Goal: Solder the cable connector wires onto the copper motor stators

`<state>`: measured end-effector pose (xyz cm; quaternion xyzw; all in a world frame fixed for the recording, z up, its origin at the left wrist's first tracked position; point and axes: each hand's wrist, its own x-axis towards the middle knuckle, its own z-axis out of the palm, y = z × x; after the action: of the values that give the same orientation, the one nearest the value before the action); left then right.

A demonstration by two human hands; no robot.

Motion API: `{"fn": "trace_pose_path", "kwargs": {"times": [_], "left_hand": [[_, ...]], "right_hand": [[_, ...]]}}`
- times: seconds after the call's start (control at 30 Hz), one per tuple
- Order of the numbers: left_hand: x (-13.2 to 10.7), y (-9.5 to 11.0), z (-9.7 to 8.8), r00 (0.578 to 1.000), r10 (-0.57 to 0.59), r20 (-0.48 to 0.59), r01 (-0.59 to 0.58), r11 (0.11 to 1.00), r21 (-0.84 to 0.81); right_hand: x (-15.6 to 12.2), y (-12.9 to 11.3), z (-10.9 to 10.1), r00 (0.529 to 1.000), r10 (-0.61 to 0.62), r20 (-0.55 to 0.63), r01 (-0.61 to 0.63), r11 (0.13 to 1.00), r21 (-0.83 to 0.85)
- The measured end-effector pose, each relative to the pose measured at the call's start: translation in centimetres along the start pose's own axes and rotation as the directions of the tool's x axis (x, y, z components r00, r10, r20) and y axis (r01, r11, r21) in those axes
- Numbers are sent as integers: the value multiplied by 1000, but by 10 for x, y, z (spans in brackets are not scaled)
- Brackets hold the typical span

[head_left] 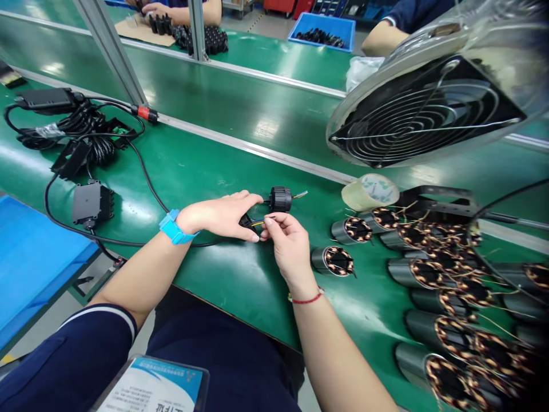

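Note:
My left hand [225, 216], with a blue strap at its wrist, closes around a small black part [246, 221], mostly covered by the fingers. Thin coloured wires [257, 223], yellow and blue among them, come out of that part. Their far end is pinched between the thumb and index finger of my right hand [288, 240]. Just beyond both hands a ribbed black round housing [281, 199] rests on the green bench, with coloured leads [301, 195] sticking out to its right. Nearest my right hand on the other side is a motor stator [333, 261] with copper windings.
Several stators [429, 272] crowd the right side under a fan [412, 123]. A tape roll [371, 191] stands near them. At left lie coiled black cables [86, 123] and a grey-black box [92, 203]. Beyond the metal frame [114, 51], other people's arms and a blue bin [321, 31] show.

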<state>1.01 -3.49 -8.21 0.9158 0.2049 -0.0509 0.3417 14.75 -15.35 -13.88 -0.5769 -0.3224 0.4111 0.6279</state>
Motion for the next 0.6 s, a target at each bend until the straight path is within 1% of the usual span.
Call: {"fn": "trace_pose_path", "kwargs": {"times": [0.1, 0.17, 0.2, 0.27, 0.33, 0.4, 0.43, 0.47, 0.5, 0.57, 0.6], "left_hand": [[3, 3, 2, 994, -16, -106, 8, 997, -74], [5, 4, 2, 992, -26, -127, 8, 989, -145], [7, 3, 2, 993, -38, -110, 17, 983, -184], [8, 3, 1, 996, -84, -39, 69, 951, -301], [10, 1, 1, 991, -125, 54, 136, 881, -452], [10, 0, 1, 989, -91, 118, 143, 803, -579], [10, 0, 1, 993, -54, 110, 110, 785, -610], [11, 1, 2, 998, -20, 63, 54, 788, -613], [12, 2, 3, 1000, 9, -17, -17, 804, -594], [13, 4, 6, 980, 58, -191, -149, 849, -507], [14, 5, 8, 964, 76, -256, -190, 869, -458]], "right_hand": [[0, 1, -1, 998, -42, -37, 42, 999, -6], [0, 0, -2, 995, -73, -67, 72, 997, -19], [0, 0, -3, 993, -90, -80, 88, 996, -29], [-1, -2, -4, 987, -129, -101, 124, 991, -50], [-1, -4, -6, 978, -169, -122, 161, 984, -72], [-2, -8, -8, 967, -203, -153, 192, 978, -85], [-2, -10, -9, 961, -215, -173, 203, 976, -83], [-2, -12, -11, 956, -221, -192, 210, 975, -76], [-2, -13, -12, 952, -223, -208, 213, 975, -67], [-1, -16, -14, 951, -213, -223, 208, 977, -44], [0, -16, -15, 954, -205, -220, 203, 979, -34]]}}
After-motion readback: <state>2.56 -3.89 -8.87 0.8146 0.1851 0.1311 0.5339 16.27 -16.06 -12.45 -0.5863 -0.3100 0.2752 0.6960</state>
